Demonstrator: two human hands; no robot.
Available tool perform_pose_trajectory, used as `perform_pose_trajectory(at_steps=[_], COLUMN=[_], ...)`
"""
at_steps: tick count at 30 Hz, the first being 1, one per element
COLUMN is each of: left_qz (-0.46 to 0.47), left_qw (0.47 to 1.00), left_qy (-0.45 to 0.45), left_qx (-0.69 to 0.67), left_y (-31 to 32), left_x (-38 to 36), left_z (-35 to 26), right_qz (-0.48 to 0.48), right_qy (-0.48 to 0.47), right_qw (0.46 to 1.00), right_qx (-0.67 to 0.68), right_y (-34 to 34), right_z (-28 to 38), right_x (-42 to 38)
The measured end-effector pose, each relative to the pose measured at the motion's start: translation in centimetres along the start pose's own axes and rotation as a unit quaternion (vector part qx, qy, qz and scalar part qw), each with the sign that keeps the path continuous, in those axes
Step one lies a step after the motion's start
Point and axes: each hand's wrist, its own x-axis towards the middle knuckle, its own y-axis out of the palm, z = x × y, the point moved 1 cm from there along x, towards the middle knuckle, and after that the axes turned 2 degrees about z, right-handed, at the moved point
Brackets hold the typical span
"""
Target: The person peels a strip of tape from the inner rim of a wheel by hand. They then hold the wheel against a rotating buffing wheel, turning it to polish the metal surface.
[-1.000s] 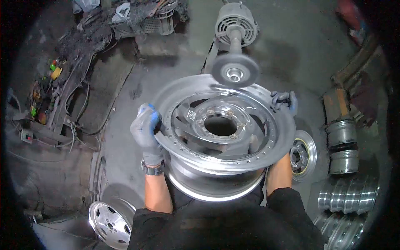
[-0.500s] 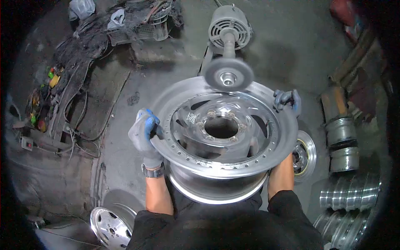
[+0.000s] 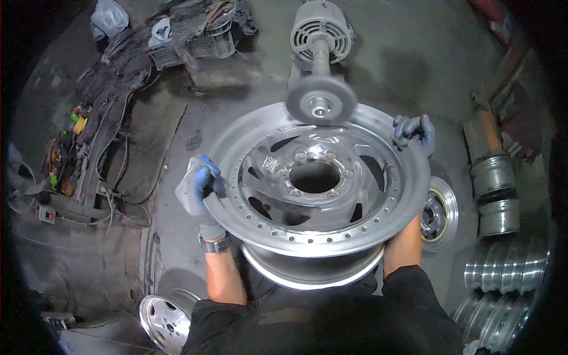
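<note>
A large silver wheel rim (image 3: 319,239) is held up in front of my body, its face turned upward and towards me. My left hand (image 3: 202,180), in a grey and blue glove, grips its left edge with what looks like a pale cloth. My right hand (image 3: 414,135), gloved too, has its fingers curled over the right edge. At the rim's far edge the round buffing wheel (image 3: 322,102) overlaps the lip, on the shaft of a grey motor (image 3: 321,32). The side of the rim away from me is hidden.
Another rim (image 3: 439,214) stands on the right, and a further one (image 3: 167,322) at the lower left. Stacked rims (image 3: 507,266) line the right side. A dusty crate (image 3: 195,50) and cables lie at the upper left.
The rim and both hands appear slightly wider apart and turned a little in view. The camera view has shifted, moving the motor up and the side objects slightly right.
</note>
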Motion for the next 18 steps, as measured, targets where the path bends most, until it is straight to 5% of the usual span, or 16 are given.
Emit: perform_pose_trajectory(at_steps=[8,10,18], left_qz=[0.019,-0.009,0.010], left_qw=[0.998,0.999,1.000], left_qy=[0.048,-0.041,0.014], left_qx=[0.030,-0.001,-0.015], left_y=[-0.1,0.4,0.2], left_x=[-0.1,-0.6,-0.2], left_z=[-0.8,-2.0,-0.7], right_qz=[-0.024,-0.027,-0.044], right_qy=[-0.018,-0.008,-0.004], right_qw=[0.999,0.999,0.999], right_qx=[0.015,0.025,0.024], right_y=[0.8,0.9,1.1], right_z=[-0.2,-0.5,-0.1], right_x=[0.2,0.2,0.3])
